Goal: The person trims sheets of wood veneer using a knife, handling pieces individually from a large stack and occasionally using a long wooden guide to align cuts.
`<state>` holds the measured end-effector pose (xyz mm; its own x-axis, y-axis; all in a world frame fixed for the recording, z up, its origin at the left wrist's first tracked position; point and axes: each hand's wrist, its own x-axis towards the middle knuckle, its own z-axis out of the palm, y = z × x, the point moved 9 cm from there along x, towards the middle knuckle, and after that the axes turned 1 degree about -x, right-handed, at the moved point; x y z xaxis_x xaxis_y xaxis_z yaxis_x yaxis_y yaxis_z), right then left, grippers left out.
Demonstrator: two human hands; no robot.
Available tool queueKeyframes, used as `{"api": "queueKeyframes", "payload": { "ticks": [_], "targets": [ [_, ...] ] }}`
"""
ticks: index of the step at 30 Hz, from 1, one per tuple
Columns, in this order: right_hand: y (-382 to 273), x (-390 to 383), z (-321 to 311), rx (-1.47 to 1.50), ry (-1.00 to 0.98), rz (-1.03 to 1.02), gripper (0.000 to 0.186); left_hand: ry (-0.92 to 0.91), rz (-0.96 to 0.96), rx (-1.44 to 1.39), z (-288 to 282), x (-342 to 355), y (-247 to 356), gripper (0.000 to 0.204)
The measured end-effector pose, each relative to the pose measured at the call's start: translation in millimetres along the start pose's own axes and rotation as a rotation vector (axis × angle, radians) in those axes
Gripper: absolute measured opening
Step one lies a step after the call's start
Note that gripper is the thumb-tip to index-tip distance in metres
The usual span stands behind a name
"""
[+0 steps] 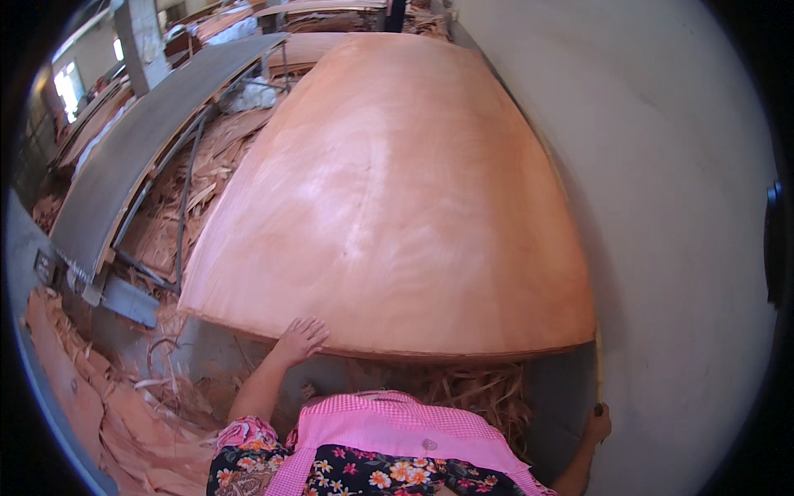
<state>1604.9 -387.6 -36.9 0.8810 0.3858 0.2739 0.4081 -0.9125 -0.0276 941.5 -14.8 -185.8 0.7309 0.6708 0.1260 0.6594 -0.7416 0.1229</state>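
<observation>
A broad stack of reddish-brown wood veneer sheets point(397, 198) stretches away in front of me. My left hand point(303, 340) rests on its near edge, left of the middle, with the fingers stretched flat over the top sheet. Low at the right, beside the wall, my right hand point(597, 423) is closed around the lower end of a thin yellowish stick point(600, 368). The stick runs upward past the stack's near right corner, between the stack and the wall. Its far end cannot be made out clearly.
A pale wall point(678, 207) runs close along the stack's right side. To the left stands a long dark-topped table point(157, 149) on a metal frame. Torn veneer scraps point(124, 422) cover the floor at left and under the near edge. A pillar point(139, 45) rises behind.
</observation>
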Motion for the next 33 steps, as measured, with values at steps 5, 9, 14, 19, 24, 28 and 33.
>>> {"api": "queueKeyframes", "payload": {
  "ticks": [5, 9, 14, 19, 24, 28, 33],
  "targets": [
    [-71.0, -32.4, -42.3, 0.179, 0.116, -0.100, 0.036, 0.006, -0.130, -0.087, -15.4, -23.1, -19.1, 0.051],
    [-162.6, -67.6, -51.1, 0.373, 0.041, -0.100, 0.036, 0.079, -0.141, -0.231, -28.4, -72.9, -35.0, 0.050],
    [-381.1, -167.3, 0.3, 1.262, -0.247, -0.278, 0.018, -0.027, -0.292, -0.498, -14.7, -214.7, -74.9, 0.043],
    [-603.9, -321.9, -2.6, 1.494, -0.734, -0.246, 0.017, -0.021, -0.769, -0.984, 16.4, -409.5, -122.4, 0.044],
    [-776.7, -489.1, -49.7, 1.616, -1.082, -0.336, 0.014, 0.136, -0.867, -1.484, 37.8, -504.6, -142.4, 0.047],
    [-884.5, -605.8, -55.3, 1.607, -1.278, -0.334, 0.019, 0.170, -1.019, -1.419, 33.6, -570.4, -193.7, 0.047],
    [-1018.2, -769.5, -77.2, 1.631, -1.532, -0.353, 0.013, 0.276, -1.346, -1.228, 7.0, -685.0, -278.0, 0.047]
  ]
}}
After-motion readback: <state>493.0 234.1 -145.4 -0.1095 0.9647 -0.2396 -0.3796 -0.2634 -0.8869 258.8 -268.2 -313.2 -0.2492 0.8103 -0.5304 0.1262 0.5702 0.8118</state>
